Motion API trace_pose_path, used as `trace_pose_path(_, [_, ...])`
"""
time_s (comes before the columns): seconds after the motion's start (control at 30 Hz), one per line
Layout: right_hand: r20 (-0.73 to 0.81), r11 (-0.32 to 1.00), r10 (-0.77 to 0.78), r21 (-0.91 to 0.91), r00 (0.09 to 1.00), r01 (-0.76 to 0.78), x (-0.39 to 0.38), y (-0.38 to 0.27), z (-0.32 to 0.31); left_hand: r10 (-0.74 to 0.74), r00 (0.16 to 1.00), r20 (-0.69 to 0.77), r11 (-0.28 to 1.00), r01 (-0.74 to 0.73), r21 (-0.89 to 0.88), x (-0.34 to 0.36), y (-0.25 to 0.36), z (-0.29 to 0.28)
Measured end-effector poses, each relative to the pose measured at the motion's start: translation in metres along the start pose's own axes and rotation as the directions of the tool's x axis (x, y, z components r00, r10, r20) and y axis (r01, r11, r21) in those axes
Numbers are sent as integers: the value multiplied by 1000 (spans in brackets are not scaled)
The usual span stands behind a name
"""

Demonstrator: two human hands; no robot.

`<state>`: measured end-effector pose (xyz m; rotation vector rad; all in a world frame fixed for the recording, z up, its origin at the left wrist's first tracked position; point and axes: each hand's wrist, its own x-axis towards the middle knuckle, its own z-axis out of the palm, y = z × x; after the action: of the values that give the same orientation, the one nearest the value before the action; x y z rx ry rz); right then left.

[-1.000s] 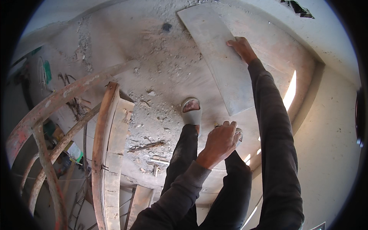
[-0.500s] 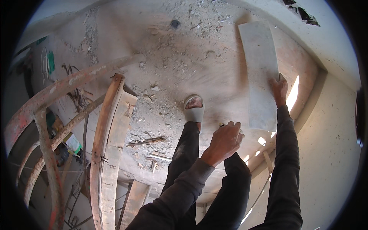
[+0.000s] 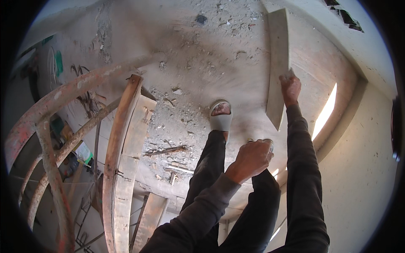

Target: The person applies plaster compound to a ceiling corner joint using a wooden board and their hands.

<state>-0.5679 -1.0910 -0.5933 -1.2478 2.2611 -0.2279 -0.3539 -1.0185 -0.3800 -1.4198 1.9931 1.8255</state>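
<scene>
My right hand (image 3: 290,88) is closed on the right edge of a long pale grey board (image 3: 278,46), which now appears narrow, tilted over the dusty floor (image 3: 236,80). Below and left of it, my left hand (image 3: 251,158) has curled fingers above my right foot; what they hold, if anything, is hidden. My left foot in a pale slipper (image 3: 220,120) stands just left of the board, beside scattered rubble (image 3: 177,90).
Weathered timber planks (image 3: 126,164) and rusty, paint-chipped frame bars (image 3: 55,185) fill the left side, with debris among them. Broken sticks (image 3: 168,152) lie near my left leg. A pale wall (image 3: 354,177) curves along the right, with bright sunlit slits (image 3: 327,107) near its foot.
The board shifted rightward, then slightly back left, and now looks more tilted and narrower. My right hand moved right with it. My left hand stays low, slightly further right.
</scene>
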Motion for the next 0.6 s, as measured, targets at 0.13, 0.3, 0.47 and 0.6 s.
trace_pose_path(0.13, [82, 990, -141, 20, 987, 140, 18, -67, 29, -39, 989, 143, 998, 33, 47, 1, 2, 0])
trace_pose_path(0.3, [63, 969, -242, -43, 968, 245, 31, -166, 63, 20, 987, 159, 1000, -21, 5, -2, -6, -5])
trace_pose_path(0.47, [108, 991, -127, 48, 986, 122, 21, -177, 73, 72, 995, 73, 996, -76, 52, -10, -19, 3])
trace_pose_path(0.6, [48, 942, -136, 315, 990, 114, 40, -114, 79, 31, 994, 109, 999, -33, 15, -1, -1, 2])
